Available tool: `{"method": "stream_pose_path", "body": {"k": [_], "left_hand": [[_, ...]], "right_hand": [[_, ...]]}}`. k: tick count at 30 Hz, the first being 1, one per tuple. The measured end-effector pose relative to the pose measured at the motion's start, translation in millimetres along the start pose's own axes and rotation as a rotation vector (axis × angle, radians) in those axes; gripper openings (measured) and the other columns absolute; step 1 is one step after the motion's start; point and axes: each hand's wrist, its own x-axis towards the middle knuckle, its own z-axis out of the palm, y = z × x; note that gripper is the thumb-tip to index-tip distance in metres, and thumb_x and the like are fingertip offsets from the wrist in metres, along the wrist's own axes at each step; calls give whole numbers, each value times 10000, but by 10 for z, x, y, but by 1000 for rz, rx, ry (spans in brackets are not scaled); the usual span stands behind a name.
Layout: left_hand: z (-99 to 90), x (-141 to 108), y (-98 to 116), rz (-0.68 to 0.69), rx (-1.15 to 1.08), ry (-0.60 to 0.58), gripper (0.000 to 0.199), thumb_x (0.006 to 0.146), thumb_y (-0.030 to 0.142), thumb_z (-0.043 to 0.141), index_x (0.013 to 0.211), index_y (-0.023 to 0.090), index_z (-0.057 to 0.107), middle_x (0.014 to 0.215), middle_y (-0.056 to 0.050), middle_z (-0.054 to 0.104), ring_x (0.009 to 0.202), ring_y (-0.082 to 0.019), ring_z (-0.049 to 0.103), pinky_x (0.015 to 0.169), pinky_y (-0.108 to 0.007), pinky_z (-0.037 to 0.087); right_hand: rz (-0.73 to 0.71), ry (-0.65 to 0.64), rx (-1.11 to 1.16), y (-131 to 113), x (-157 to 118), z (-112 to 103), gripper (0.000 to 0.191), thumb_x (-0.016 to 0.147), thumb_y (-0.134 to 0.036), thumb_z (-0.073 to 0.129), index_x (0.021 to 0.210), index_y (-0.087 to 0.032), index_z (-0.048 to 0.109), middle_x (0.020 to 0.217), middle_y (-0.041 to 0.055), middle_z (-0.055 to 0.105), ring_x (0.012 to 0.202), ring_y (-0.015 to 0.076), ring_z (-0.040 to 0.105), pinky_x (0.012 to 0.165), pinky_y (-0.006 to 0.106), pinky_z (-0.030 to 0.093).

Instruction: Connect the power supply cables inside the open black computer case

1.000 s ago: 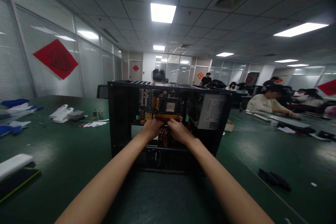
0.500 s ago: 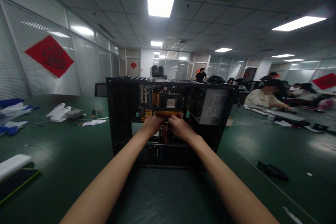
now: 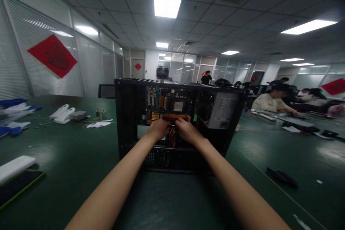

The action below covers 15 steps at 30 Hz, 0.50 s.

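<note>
An open black computer case [image 3: 125,115] stands on the green table [image 3: 81,158], its inside facing me. In it are a motherboard [image 3: 168,101] and, on the right, a power supply [image 3: 221,111] with a fan. My left hand [image 3: 159,128] is closed at the lower edge of the motherboard, under a gold-orange memory stick [image 3: 175,117]. Beside it my right hand [image 3: 187,129] is closed near the right part of the same stick. The fingertips point inward, and what they grip is too small to make out. Red and black cables [image 3: 172,138] hang between the hands.
White bags [image 3: 63,114], a grey box [image 3: 78,115] and small metal parts lie on the left. Nearer are a white object [image 3: 16,169] and a dark green-edged pad [image 3: 21,187]. A black item [image 3: 281,178] lies right. A person [image 3: 272,100] sits beyond.
The view has shifted slightly, so the case and hands appear a little further right. Both hands remain at the lower part of the motherboard, with the right fingers slightly farther from the left ones.
</note>
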Motion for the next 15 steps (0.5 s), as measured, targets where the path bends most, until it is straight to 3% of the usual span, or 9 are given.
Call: {"method": "stream_pose_path", "body": {"k": [7,15], "left_hand": [[-5,17,22,42,-9,1,309,931,405,456,1086,323,710,1058,-39,736,971,-243,675,782,-323,501],[-20,29,40,0,-3,-15,305,925,407,466,1080,327,716,1082,-37,729,989,-240,665,804,-320,500]], "right_hand": [[23,3,-33,15,1,-5,182,882,-81,515,1046,-142,569,1126,108,573,991,212,602,798,276,435],[80,-11,-10,42,-13,27,132,901,-136,547,1000,-135,634,1052,126,647,996,227,626,816,275,443]]}}
